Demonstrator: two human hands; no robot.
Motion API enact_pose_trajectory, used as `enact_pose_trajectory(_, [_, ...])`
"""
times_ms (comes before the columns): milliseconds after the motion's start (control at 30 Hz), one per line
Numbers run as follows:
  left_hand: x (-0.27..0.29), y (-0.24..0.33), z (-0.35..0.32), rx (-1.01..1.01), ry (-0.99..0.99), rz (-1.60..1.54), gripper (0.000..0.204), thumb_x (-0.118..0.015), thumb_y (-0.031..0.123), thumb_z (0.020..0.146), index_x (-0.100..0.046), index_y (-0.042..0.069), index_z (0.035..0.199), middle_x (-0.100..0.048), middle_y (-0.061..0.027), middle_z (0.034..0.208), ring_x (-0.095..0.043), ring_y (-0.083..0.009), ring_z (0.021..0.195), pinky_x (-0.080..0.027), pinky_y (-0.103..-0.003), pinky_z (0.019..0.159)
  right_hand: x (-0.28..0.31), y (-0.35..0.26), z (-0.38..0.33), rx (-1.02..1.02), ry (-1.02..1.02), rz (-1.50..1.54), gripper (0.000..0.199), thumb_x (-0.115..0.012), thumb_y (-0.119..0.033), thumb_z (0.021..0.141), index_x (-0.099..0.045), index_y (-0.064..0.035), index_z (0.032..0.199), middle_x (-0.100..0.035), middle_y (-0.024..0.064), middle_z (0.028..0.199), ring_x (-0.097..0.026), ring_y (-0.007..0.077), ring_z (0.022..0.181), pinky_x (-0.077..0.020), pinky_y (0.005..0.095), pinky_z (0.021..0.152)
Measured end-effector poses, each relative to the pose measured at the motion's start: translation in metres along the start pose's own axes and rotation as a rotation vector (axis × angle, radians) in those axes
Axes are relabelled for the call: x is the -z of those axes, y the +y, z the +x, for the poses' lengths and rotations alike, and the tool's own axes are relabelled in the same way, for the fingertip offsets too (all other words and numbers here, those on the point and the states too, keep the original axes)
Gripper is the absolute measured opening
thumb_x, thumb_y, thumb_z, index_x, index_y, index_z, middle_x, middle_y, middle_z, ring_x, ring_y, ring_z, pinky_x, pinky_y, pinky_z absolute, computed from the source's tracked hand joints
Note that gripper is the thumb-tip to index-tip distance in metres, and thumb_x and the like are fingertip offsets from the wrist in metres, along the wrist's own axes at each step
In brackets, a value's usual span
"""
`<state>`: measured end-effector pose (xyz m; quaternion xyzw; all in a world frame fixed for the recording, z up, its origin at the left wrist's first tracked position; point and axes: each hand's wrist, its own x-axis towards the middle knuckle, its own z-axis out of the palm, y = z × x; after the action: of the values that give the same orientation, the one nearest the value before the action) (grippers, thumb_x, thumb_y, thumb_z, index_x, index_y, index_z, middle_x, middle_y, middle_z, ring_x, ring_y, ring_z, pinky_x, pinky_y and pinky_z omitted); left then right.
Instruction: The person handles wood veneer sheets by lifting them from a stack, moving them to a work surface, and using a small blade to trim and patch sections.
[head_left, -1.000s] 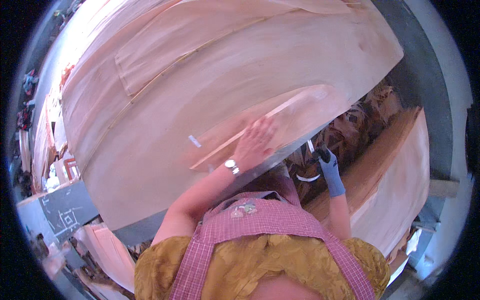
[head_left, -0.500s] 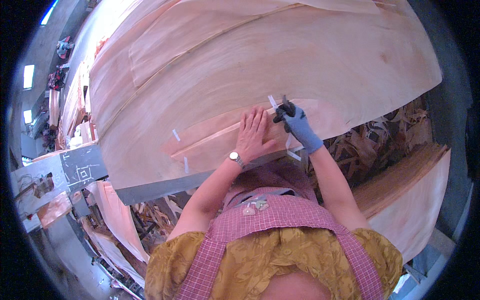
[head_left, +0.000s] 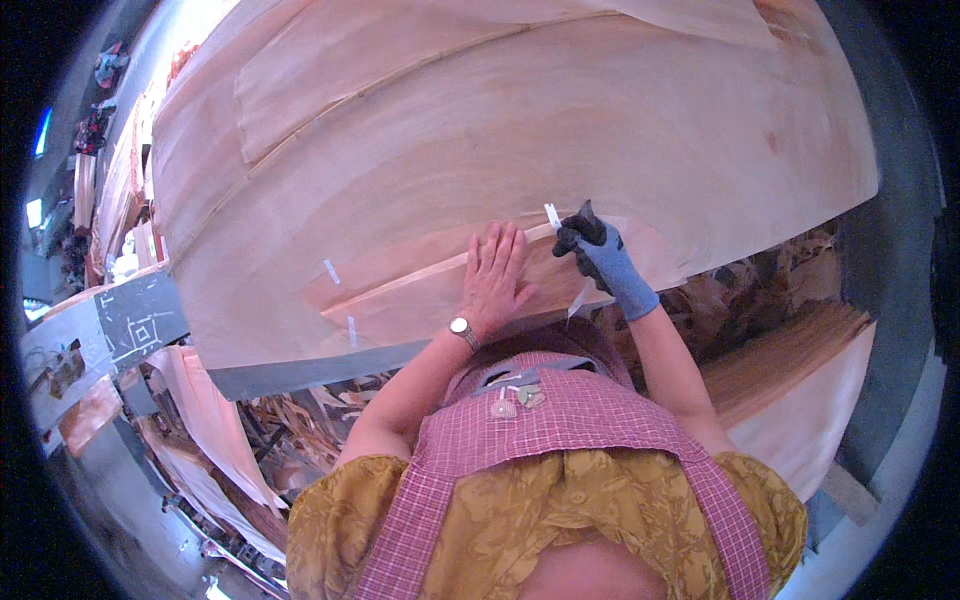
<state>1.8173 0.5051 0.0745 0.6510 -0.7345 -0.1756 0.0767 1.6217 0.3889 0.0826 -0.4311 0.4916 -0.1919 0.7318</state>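
On the broad pale wood veneer sheet [head_left: 560, 120], I see the bare left hand [head_left: 495, 275] pressed flat and open while the blue-gloved right hand [head_left: 600, 255] pinches a white tape strip [head_left: 552, 215].

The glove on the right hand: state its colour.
The glove is blue-grey with dark, blackish fingertips, seen in the head view.

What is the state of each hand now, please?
Left hand: open, flat on the veneer sheet.
Right hand: gloved, closed around a strip of white tape.

Large veneer sheets [head_left: 520, 130] lie stacked on the grey table [head_left: 300, 372].
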Motion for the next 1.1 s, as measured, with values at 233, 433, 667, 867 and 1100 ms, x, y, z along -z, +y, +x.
enact_pose_trajectory(233, [0.005,0.004,0.004,0.044,0.023,-0.121,0.083,-0.061,0.043,0.083,-0.028,0.004,0.149,-0.024,-0.0131,0.157,-0.018,-0.0344,0.146,-0.014,-0.052,0.117,-0.021,0.011,0.018,-0.062,0.029,0.054,0.018,-0.061,-0.018,0.094,-0.063,-0.0043,0.105,-0.066,0.0009,0.081,-0.061,0.0088,0.063,-0.0444,0.0227,0.048])
enact_pose_trajectory(433, [0.003,-0.002,0.033,-0.082,0.007,0.207,0.073,-0.062,0.042,0.084,-0.037,0.015,0.148,-0.034,-0.0033,0.154,-0.046,-0.0307,0.119,-0.036,-0.045,0.098,-0.022,0.006,0.008,-0.024,0.040,-0.138,0.025,-0.063,-0.023,0.092,-0.061,-0.0014,0.103,-0.067,0.0055,0.083,-0.064,0.0149,0.067,-0.0485,0.0295,0.054])
enact_pose_trajectory(667, [0.002,0.009,0.040,-0.076,0.047,0.199,0.071,-0.066,0.044,0.080,-0.046,0.016,0.142,-0.041,-0.0027,0.150,-0.051,-0.0303,0.109,-0.042,-0.045,0.089,0.039,0.016,-0.014,0.166,0.091,-0.761,0.023,-0.062,-0.024,0.089,-0.059,-0.0018,0.096,-0.065,0.0216,0.084,-0.065,0.0374,0.080,-0.0504,0.0445,0.071])
enact_pose_trajectory(867, [0.022,0.056,0.061,0.123,0.049,0.194,0.046,-0.064,0.032,0.083,-0.058,0.015,0.125,-0.054,-0.0083,0.135,-0.054,-0.0310,0.108,-0.043,-0.048,0.087,0.166,0.012,-0.077,0.263,-0.123,-0.764,0.023,-0.064,-0.018,0.090,-0.063,0.0021,0.102,-0.059,0.0148,0.077,-0.060,0.0182,0.071,-0.0496,0.0343,0.068])
enact_pose_trajectory(1100, [-0.102,0.244,0.076,0.030,0.290,-0.156,0.056,-0.057,0.024,0.089,-0.044,0.002,0.139,-0.047,-0.0170,0.141,-0.043,-0.0362,0.130,-0.028,-0.048,0.112,0.223,0.027,-0.044,0.268,0.082,-1.128,0.045,-0.065,-0.037,0.086,-0.050,-0.0025,0.110,-0.066,0.0244,0.095,-0.064,0.0408,0.087,-0.0504,0.0491,0.076])
